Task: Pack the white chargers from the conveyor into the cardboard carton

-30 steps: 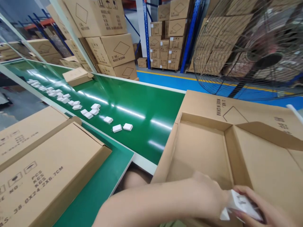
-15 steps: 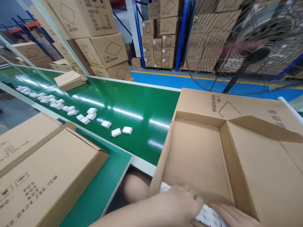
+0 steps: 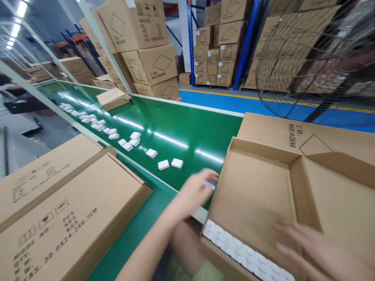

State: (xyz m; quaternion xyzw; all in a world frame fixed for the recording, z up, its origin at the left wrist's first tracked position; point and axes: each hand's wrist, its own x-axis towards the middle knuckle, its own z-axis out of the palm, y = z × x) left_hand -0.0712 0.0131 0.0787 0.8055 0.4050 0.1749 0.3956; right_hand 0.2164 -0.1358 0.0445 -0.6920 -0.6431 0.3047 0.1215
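Observation:
My left hand (image 3: 197, 191) is over the near edge of the green conveyor belt, beside the left wall of an open cardboard box (image 3: 252, 187). Its fingers are curved and smeared by motion; a pale patch shows by them, and I cannot tell whether it is held. Inside the box's right part, my right hand (image 3: 307, 242) is blurred, fingers apart, with nothing seen in it. A tight row of white plug adapters (image 3: 243, 249) lines the box's near wall. Two loose white adapters, one with prongs (image 3: 163, 165) and another (image 3: 177, 163), lie on the belt nearest my left hand.
More white adapters (image 3: 96, 125) trail along the green belt (image 3: 205, 128) to the far left. Closed cartons (image 3: 96, 203) lie at the near left. A small carton (image 3: 113, 98) rests on the belt's far side. Stacked boxes (image 3: 149, 64) and a large fan (image 3: 307, 70) stand beyond.
My left hand has left the adapter row and moved up-left out of the box to the belt. My right hand has lifted off the row and moved up-right. The view has turned left.

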